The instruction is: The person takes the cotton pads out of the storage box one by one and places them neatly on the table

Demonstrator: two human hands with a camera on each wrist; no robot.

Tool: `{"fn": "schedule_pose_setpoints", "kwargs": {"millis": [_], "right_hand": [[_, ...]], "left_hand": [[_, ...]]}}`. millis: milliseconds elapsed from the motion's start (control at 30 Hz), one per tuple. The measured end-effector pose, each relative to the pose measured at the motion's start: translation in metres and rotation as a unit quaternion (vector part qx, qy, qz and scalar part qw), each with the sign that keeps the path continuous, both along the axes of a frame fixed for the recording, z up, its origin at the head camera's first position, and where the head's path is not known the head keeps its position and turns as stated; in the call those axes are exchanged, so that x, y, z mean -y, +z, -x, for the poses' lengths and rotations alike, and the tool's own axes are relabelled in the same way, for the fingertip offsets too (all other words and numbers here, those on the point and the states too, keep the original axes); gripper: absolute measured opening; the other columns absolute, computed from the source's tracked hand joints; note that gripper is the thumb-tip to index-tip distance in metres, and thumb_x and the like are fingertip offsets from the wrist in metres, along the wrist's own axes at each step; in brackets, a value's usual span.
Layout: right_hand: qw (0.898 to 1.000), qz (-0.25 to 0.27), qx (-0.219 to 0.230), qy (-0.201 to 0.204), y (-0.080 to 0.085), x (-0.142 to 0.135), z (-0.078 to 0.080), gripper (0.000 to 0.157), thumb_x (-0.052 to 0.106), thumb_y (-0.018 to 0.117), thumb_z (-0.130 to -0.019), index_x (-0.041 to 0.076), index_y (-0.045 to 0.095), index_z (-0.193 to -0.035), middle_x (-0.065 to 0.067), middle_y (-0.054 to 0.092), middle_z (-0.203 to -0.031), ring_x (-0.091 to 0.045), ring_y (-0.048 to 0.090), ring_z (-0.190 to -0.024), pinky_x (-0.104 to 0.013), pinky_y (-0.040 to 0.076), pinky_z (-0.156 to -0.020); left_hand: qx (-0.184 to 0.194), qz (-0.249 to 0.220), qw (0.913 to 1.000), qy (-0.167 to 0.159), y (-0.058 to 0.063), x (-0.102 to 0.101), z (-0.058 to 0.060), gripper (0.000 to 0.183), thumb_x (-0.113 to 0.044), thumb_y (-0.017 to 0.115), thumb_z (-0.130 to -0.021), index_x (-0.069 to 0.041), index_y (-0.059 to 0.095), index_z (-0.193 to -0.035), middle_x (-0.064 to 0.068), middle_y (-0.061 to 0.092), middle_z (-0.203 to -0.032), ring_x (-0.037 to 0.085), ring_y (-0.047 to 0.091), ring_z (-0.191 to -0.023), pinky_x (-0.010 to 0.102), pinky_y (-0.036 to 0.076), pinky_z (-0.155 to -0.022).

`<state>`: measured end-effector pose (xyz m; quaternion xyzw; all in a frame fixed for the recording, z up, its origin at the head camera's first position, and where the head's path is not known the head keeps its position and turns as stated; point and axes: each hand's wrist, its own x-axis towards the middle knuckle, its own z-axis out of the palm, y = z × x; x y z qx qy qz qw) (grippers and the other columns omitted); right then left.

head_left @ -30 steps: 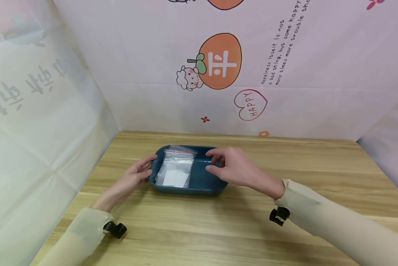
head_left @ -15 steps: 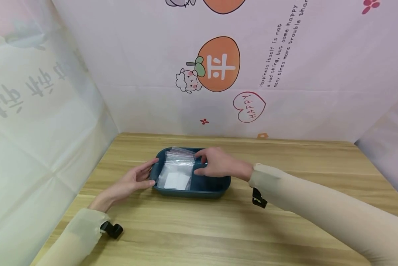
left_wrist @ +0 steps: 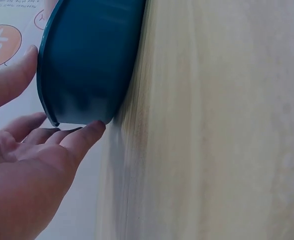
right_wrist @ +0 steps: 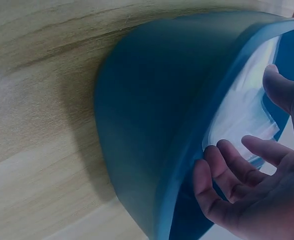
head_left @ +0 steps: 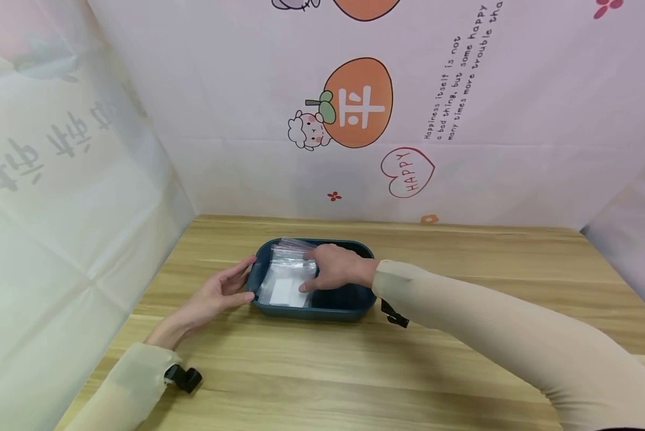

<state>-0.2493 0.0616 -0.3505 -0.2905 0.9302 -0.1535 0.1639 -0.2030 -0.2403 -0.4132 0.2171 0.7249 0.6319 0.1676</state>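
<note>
Cloth [head_left: 58,209] with printed lettering hangs pale and creased, well left of the tray [head_left: 317,313]. Left hand [head_left: 209,299], thumb and fingers spread, touches the tray's left end; its cream sleeve [head_left: 123,383] has a black clip [head_left: 183,378] at the wrist. Dark blue-green, smooth and round-cornered, the tray runs lengthwise left to right on a wood-grain table [head_left: 301,371]. In its left half lies a stack of clear plastic bags [head_left: 283,269], thin and shiny, long axis across the tray; their fanned zip ends point to the far rim, and a white patch [head_left: 282,293] shows toward the near rim. Right hand [head_left: 335,266] is over the stack's right edge, inside the tray, thumb and fingers wide apart; whether its fingertips touch plastic I cannot tell.
</note>
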Motion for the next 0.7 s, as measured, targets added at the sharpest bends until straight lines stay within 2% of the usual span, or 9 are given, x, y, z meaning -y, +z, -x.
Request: {"fn": "schedule_pose_setpoints", "kwargs": {"millis": [100,233,333,433,500,700], "right_hand": [[1.0,-0.009,0.0,0.002,-0.002,0.001,0.001,0.073,0.045,0.08,-0.095,0.005,0.057,-0.152,-0.011,0.057,-0.152,-0.022,0.057,-0.126,-0.043,0.049,-0.108],[1.0,-0.02,0.001,0.013,-0.006,0.003,0.002,0.069,0.046,0.079,-0.095,0.006,0.061,-0.147,-0.009,0.066,-0.136,-0.02,0.058,-0.11,-0.039,0.053,-0.097],[0.999,-0.044,0.002,0.018,-0.009,0.005,0.003,0.064,0.05,0.078,-0.095,0.008,0.065,-0.142,-0.007,0.066,-0.122,-0.019,0.055,-0.102,-0.037,0.052,-0.086],[0.998,-0.066,0.0,0.018,-0.012,0.007,0.003,0.058,0.052,0.076,-0.096,0.01,0.069,-0.136,-0.006,0.063,-0.12,-0.02,0.055,-0.104,-0.037,0.052,-0.084],[0.997,-0.07,-0.003,0.014,-0.014,0.008,0.003,0.057,0.051,0.076,-0.096,0.01,0.071,-0.135,-0.007,0.063,-0.125,-0.021,0.056,-0.111,-0.038,0.053,-0.089],[0.999,-0.031,-0.005,-0.02,-0.017,0.01,0.004,0.052,0.044,0.081,-0.094,0.01,0.075,-0.133,-0.007,0.065,-0.138,-0.022,0.059,-0.124,-0.04,0.055,-0.099]], "left_hand": [[-0.009,0.007,0.9999,0.002,-0.001,0.0,0.0,0.082,-0.005,0.071,-0.101,-0.001,0.022,-0.167,0.015,0.006,-0.175,0.04,0.011,-0.158,0.024,0.034,-0.114],[-0.018,0.015,0.9997,-0.003,-0.002,0.0,0.001,0.079,-0.007,0.071,-0.101,0.001,0.025,-0.166,0.017,0.005,-0.175,0.041,0.011,-0.157,0.022,0.032,-0.115],[-0.018,0.007,0.9998,-0.009,-0.003,0.0,0.001,0.08,-0.005,0.07,-0.101,0.001,0.024,-0.166,0.019,0.004,-0.174,0.044,0.014,-0.156,0.023,0.035,-0.113],[-0.014,-0.001,0.9998,-0.011,-0.004,-0.001,0.002,0.08,-0.003,0.07,-0.1,0.001,0.024,-0.166,0.02,0.003,-0.174,0.046,0.016,-0.155,0.024,0.038,-0.112],[-0.012,-0.005,0.9998,-0.013,-0.004,-0.001,0.002,0.081,-0.002,0.07,-0.1,0.001,0.023,-0.166,0.02,0.003,-0.174,0.047,0.017,-0.154,0.026,0.04,-0.111],[-0.009,-0.008,0.9999,-0.011,-0.005,0.0,0.002,0.081,-0.001,0.069,-0.1,0.002,0.022,-0.166,0.02,0.003,-0.174,0.047,0.018,-0.154,0.032,0.039,-0.113]]}}
